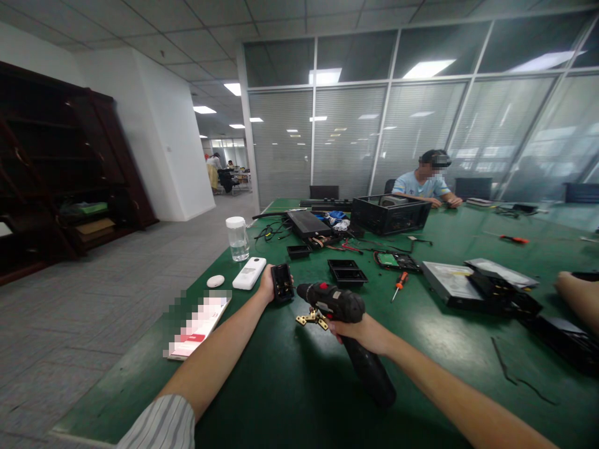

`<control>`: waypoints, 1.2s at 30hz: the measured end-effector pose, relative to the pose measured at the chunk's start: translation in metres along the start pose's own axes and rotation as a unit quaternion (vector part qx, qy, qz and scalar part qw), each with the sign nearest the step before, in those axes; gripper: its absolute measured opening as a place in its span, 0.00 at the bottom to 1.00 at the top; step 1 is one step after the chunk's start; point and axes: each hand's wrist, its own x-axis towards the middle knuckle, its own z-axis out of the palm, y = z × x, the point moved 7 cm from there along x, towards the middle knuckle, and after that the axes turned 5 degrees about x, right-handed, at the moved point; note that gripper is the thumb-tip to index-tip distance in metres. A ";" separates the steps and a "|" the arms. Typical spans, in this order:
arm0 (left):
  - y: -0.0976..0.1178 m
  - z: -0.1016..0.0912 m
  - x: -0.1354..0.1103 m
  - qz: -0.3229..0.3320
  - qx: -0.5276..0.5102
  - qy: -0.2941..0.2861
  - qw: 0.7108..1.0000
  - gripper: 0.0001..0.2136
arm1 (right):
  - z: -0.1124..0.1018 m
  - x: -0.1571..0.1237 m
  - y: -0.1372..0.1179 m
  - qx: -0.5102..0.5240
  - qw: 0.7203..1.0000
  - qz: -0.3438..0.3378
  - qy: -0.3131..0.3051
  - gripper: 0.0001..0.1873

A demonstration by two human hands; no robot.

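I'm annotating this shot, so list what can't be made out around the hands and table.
All in the head view:
Left hand: most fingers hidden behind the black case it holds.
Small parts inside that case: too small and dark to identify.
Right hand: some fingers hidden by the drill it grips.
Printed item: partly masked by pixelation.
Another person's arm: cut off by the right edge.

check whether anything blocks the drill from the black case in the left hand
Nothing visible: a gap separates the drill in the right hand from the black case. Gold pieces show below the drill's nose.
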 end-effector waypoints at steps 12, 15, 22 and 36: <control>0.000 -0.001 0.001 0.006 0.013 -0.002 1.000 0.21 | 0.000 0.002 0.002 0.004 1.000 -0.006 -0.001 0.17; 0.002 0.000 0.000 0.012 0.028 -0.004 1.000 0.21 | 0.001 0.001 0.000 -0.002 1.000 -0.013 -0.009 0.17; 0.002 0.000 0.000 0.020 0.055 -0.008 0.998 0.22 | 0.002 0.001 -0.002 0.001 1.000 -0.019 -0.017 0.15; 0.002 -0.001 0.000 0.017 0.045 0.006 0.999 0.22 | 0.000 0.002 0.004 0.012 1.000 0.000 -0.007 0.16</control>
